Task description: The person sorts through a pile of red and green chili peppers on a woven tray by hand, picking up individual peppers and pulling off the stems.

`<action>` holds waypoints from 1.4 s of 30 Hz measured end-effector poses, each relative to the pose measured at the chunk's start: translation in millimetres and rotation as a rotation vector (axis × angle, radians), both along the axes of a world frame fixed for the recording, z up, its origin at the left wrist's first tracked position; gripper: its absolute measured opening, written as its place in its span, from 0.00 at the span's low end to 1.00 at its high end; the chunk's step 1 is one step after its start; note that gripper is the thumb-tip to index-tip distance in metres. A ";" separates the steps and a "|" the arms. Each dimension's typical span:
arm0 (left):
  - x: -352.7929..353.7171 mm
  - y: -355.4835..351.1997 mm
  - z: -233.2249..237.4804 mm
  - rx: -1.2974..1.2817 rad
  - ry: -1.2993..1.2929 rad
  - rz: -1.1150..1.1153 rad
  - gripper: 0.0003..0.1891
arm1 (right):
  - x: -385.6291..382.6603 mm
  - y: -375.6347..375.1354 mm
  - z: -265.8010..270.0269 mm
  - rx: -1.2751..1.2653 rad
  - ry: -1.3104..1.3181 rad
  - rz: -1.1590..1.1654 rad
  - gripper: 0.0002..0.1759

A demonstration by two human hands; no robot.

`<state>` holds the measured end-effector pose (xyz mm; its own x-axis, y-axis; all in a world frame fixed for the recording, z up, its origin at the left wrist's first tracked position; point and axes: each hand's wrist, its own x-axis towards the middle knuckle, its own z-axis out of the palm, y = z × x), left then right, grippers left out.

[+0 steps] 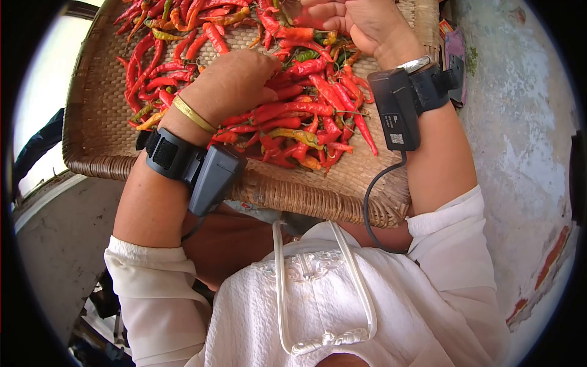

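Note:
Many red chili peppers [296, 113], some partly yellow, orange or green, lie heaped in a shallow woven basket [101, 137]. My left hand [241, 79] rests over the middle of the heap, its back toward me. Its thumb side is against the peppers; the fingertips are hidden, so I cannot see whether it holds one. Near the far right part of the basket is my right hand [364, 27], turned with the palm side partly showing and the fingers apart over the peppers. Nothing shows gripped in it, though its fingertips reach the frame's top edge.
The basket's thick rim [318, 199] runs close in front of my white shirt [330, 287]. On the right stands a worn, peeling wall [520, 122]. A black cable [367, 211] hangs from the device [394, 110] on my right wrist, over the rim.

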<state>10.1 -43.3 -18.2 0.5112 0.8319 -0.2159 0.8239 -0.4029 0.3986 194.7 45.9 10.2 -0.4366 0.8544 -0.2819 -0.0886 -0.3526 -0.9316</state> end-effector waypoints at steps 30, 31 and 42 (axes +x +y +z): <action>-23.0 21.5 21.6 -0.340 -0.779 0.617 0.08 | -20.4 -22.2 -9.3 0.393 -0.597 0.612 0.15; -22.7 21.6 22.6 -0.341 -0.779 0.617 0.08 | -19.0 -20.8 -9.3 0.393 -0.597 0.611 0.15; -30.3 41.8 40.1 -0.084 -0.962 0.712 0.16 | -14.6 -14.4 -7.9 0.732 -1.059 0.545 0.17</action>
